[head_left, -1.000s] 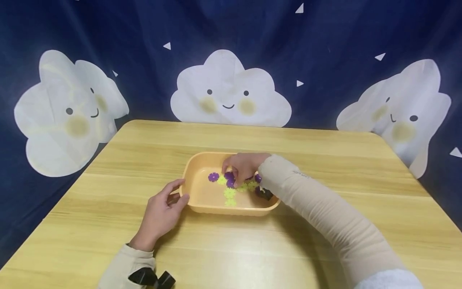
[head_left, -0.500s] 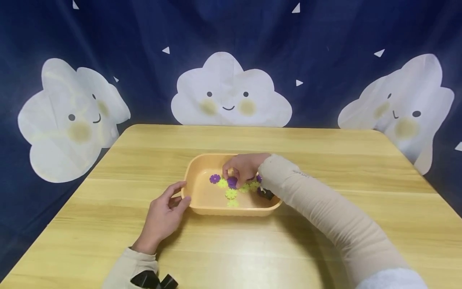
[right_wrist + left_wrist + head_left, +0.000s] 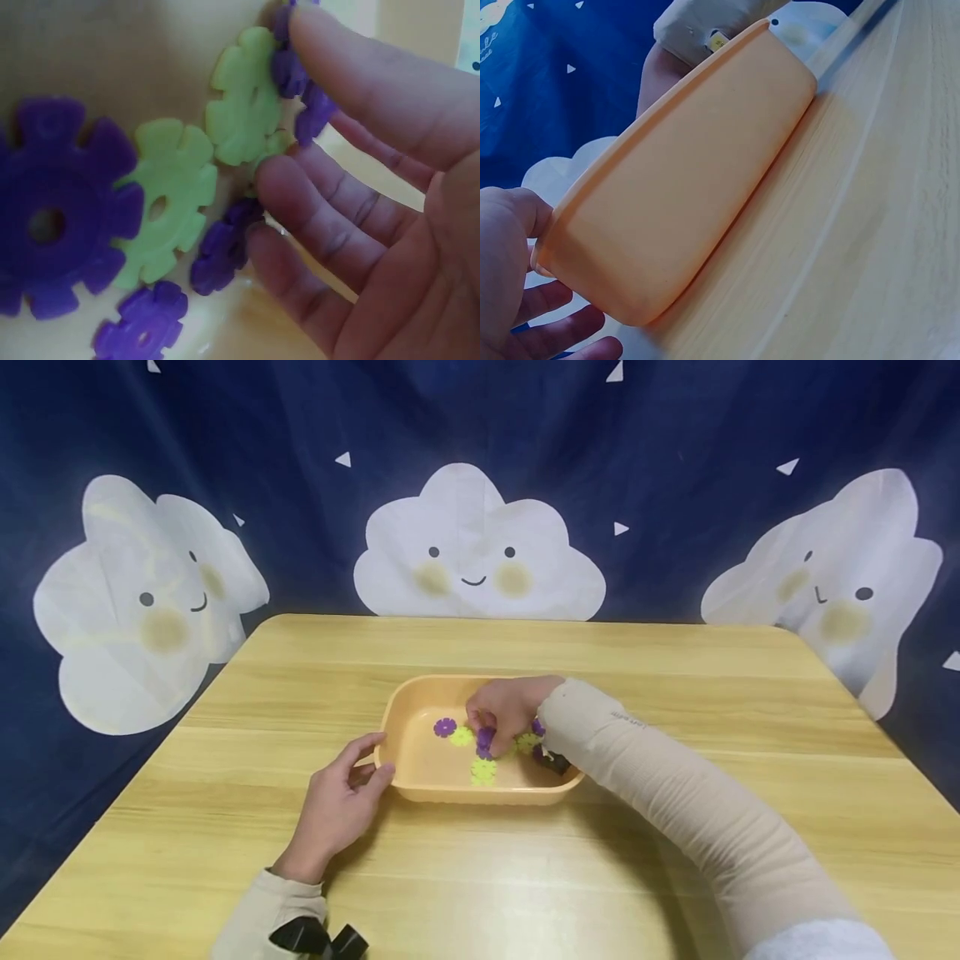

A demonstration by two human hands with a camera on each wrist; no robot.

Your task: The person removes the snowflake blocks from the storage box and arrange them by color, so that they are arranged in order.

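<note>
My left hand (image 3: 337, 797) grips the left end of an orange-yellow plastic basin (image 3: 465, 795), thumb and fingers at its rim. In the left wrist view the thumb lies at the rim of the basin (image 3: 682, 172), with the other fingers spread below. My right hand (image 3: 506, 706) is down inside the basin, where thumb and fingertips pinch a purple snowflake disc (image 3: 289, 71). Other notched discs lie around it: a loose purple disc (image 3: 445, 727), a yellow-green disc (image 3: 461, 737) beside it, and yellow-green discs (image 3: 483, 770) near the front wall. My right hand hides part of the pile.
The basin stands mid-way on a light wooden table (image 3: 480, 868). A dark blue curtain (image 3: 480, 410) with printed clouds hangs behind the far edge. A black camera mount (image 3: 318, 937) sits on my left wrist, and a dark one (image 3: 553, 762) dips into the basin below my right sleeve.
The purple disc at my right fingertips has tipped from lying flatter to more upright. My right fingers have drawn in slightly to the right. The left hand stays on the basin.
</note>
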